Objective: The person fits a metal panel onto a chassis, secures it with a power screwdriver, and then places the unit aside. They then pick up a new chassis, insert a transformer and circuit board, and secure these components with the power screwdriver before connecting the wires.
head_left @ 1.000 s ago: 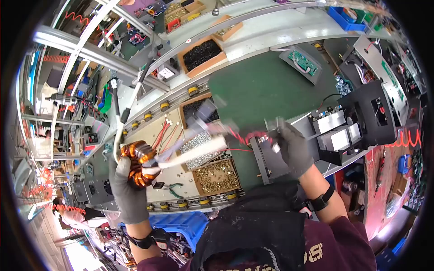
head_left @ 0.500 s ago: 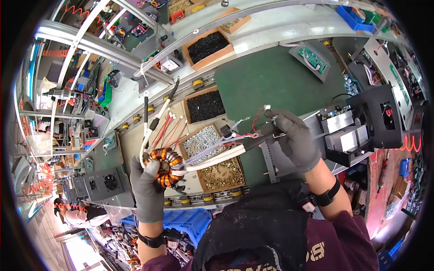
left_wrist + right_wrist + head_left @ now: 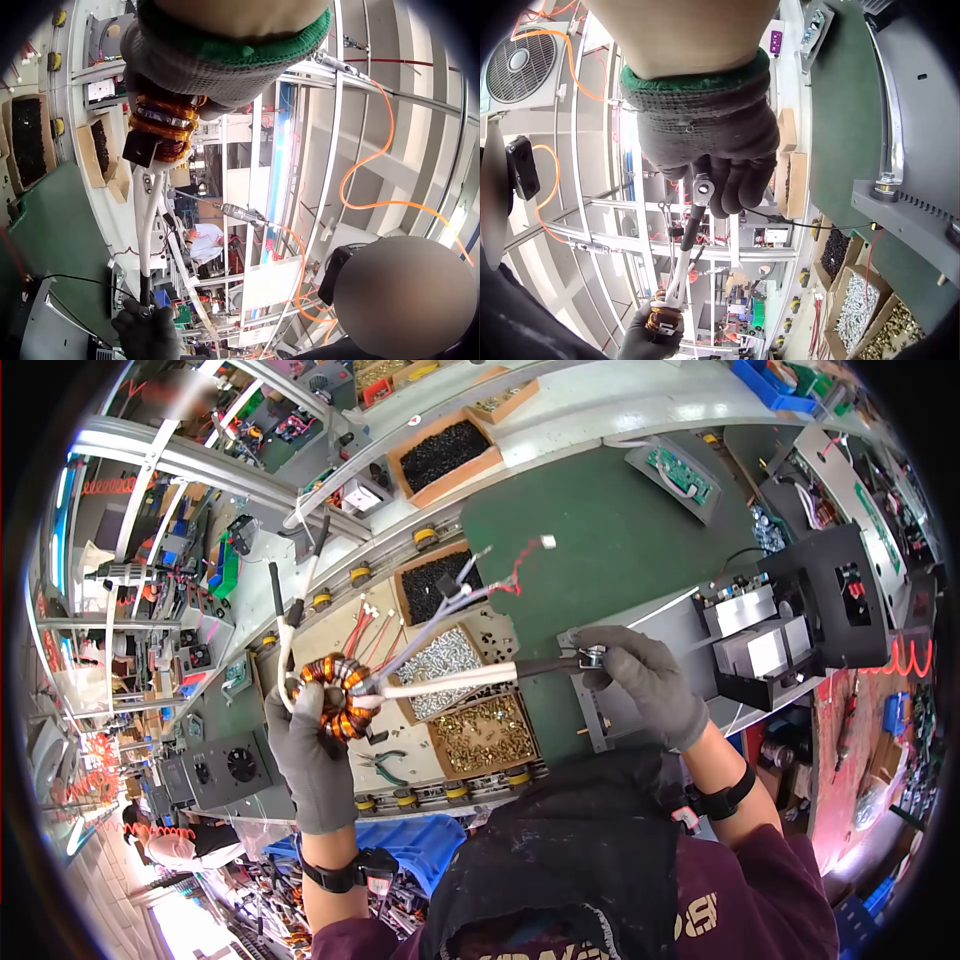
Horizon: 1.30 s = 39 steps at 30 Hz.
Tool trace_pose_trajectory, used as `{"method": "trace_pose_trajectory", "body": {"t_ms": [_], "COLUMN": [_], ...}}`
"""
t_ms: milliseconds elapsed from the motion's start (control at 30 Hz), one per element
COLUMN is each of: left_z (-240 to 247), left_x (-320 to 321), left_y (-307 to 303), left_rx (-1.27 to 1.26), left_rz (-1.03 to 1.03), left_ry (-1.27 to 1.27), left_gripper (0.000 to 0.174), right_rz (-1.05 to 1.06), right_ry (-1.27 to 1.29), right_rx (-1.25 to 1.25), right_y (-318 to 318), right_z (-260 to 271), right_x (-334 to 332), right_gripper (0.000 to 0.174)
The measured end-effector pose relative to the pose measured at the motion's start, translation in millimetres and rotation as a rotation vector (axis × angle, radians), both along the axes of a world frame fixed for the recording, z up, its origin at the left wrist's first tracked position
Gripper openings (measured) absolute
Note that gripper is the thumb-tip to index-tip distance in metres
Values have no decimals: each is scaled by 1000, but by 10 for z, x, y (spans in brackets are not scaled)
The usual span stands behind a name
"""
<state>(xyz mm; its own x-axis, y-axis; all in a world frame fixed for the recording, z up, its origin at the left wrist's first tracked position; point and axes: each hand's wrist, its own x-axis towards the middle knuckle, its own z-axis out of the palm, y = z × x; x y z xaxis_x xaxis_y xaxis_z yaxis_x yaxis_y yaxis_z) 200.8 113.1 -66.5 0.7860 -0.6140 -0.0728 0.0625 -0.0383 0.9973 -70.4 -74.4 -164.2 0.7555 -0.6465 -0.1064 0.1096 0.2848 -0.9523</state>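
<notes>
My gloved left hand point(image 3: 315, 765) grips a copper-wound ring coil point(image 3: 340, 698), also seen in the left wrist view as a coil point(image 3: 166, 124) under the fingers. A thick white cable point(image 3: 450, 682) runs from the coil to the right, ending in black sleeving. The right hand point(image 3: 645, 685) pinches that end by its metal ring lug point(image 3: 703, 189). Thin grey and red wires point(image 3: 510, 585) stick up from the coil, with a white connector point(image 3: 547, 542) at one tip. Two more black-tipped white leads point(image 3: 287, 635) rise behind the left hand.
Below the cable lie boxes of silver screws point(image 3: 440, 660) and brass parts point(image 3: 485, 735); boxes of black parts point(image 3: 445, 458) stand farther back. Green-handled pliers point(image 3: 385, 765) lie near the front rollers. A grey metal chassis point(image 3: 765, 645) sits at right on the green mat point(image 3: 570, 510).
The right hand has let the red wires go and holds the cable's end. The cable has straightened between the hands, and the thin wires now point up and away.
</notes>
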Motion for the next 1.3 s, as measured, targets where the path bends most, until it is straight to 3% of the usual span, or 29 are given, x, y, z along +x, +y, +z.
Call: {"method": "trace_pose_trajectory", "body": {"t_ms": [67, 133, 267, 333, 467, 533, 567, 667, 733, 767, 800, 967, 1233, 1300], "left_z": [32, -12, -201, -397, -628, -804, -841, -946, -959, -956, -954, -1049, -1017, -1069], "left_x": [-132, -198, -350, -292, -412, -395, -416, -461, -506, -530, -557, -479, -534, -480], "left_y": [-168, -315, -731, -865, -1186, -1275, -1307, -1340, -1320, -1316, -1333, -1256, -1208, -1180], "left_rx": [4, 7, -19, 6, -26, 4, 7, 81, 87, 90, 96, 76, 105, 80], "left_rz": [15, 8, 29, -36, -64, -57, -69, -27, -37, -43, 4, -48, -45, -73], "left_ry": [-9, -29, -15, -5, 58, 40, 43, 67, 76, 81, 48, 98, 239, 287], "left_gripper": [28, 25, 23, 24, 27, 31, 31, 35, 36, 37, 22, 26, 31, 30], "right_rz": [-48, -160, -299, -415, -649, -634, -644, -634, -718, -718, -717, -669, -652, -684], "right_ry": [-26, 166, 279, 177, 168, 405, 411, 490, 356, 357, 358, 423, 438, 365], "right_rx": [-28, -308, -212, 89, 47, -444, -440, -310, 99, 100, 95, 141, -490, -486], "right_y": [74, 115, 287, 380, 539, 554, 565, 571, 567, 582, 607, 625, 578, 571], "right_z": [-93, -176, -402, -439, -575, -690, -748, -853, -869, -873, -872, -924, -809, -789], "right_x": [-58, -132, -295, -345, -412, -500, -519, -544, -516, -517, -518, -585, -737, -743], "right_gripper": [30, 29, 27, 29, 31, 29, 29, 29, 30, 30, 29, 26, 27, 26]}}
